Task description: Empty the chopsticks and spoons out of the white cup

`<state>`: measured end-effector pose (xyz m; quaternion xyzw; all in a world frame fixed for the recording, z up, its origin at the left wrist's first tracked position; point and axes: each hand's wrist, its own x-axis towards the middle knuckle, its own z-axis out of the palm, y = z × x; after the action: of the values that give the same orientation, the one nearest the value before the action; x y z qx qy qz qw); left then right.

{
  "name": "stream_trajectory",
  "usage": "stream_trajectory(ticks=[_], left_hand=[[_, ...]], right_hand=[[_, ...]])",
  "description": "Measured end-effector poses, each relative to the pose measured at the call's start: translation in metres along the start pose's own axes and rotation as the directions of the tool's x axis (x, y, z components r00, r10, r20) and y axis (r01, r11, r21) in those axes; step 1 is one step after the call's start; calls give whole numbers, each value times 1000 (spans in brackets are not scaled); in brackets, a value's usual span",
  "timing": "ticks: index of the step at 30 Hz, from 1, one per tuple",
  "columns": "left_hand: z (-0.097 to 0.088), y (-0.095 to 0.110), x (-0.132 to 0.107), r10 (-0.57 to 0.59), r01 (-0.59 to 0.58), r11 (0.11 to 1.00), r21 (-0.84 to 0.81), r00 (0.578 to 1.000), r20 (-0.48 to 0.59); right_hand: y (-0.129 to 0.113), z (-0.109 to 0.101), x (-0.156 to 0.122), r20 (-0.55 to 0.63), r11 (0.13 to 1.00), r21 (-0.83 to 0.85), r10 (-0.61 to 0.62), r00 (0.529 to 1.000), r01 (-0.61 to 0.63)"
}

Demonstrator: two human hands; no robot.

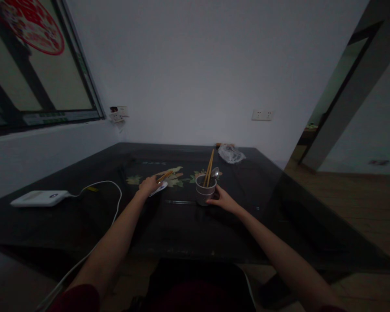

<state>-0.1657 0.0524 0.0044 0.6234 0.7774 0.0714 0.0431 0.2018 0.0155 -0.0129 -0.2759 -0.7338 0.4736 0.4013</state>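
Note:
A grey cup with a light rim stands on the dark table, and the fingers of my right hand wrap round its right side. Wooden chopsticks lean upright in the cup beside a metal spoon. My left hand is closed on more chopsticks, whose ends stick out to the right. Below those fingers shows a white piece with a blue mark, perhaps a ceramic spoon; whether it is held or lies on the table I cannot tell.
On the left of the black table lies a white power bank, its white cable running past my left forearm. A crumpled clear plastic bag sits at the back by the wall. Flower decoration marks the tabletop.

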Motion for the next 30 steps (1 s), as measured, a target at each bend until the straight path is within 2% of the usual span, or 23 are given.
stream_trajectory(ticks=[3,6,18,30], left_hand=[[-4,0,0,-52,52,998,-47,999,-1],[-7,-1,0,-58,59,997,-60,998,20],[-14,-7,3,-15,17,999,-50,999,48],[-18,-10,2,-25,27,999,-38,999,44]], right_hand=[[2,-1,0,-2,1000,-24,4,1000,-4],[4,-1,0,-6,999,-41,6,1000,-6],[1,-1,0,-1,999,-46,6,1000,-6],[-1,-1,-1,-5,1000,-22,3,1000,-3]])
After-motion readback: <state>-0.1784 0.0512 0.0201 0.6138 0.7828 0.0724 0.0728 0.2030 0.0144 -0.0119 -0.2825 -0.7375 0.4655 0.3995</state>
